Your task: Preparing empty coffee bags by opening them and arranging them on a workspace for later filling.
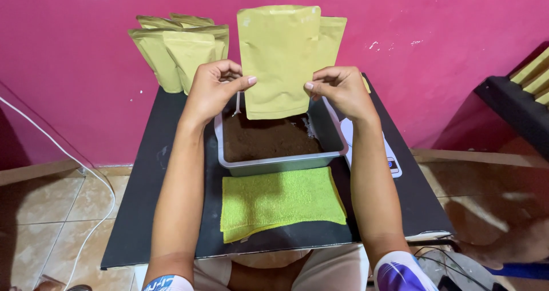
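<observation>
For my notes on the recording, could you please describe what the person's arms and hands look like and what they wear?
Both forearms are bare, and the left hand and right hand wear no gloves, rings or watch. Short sleeves show at the bottom edge: a white and blue left sleeve and a white and purple right sleeve.

Flat pouch: mustard-yellow, rectangular with rounded bottom corners, held upright at its side edges, a second like pouch just behind it.
Pouch stack: same yellow, leaning upright against the pink wall at the worktop's far left corner.
</observation>
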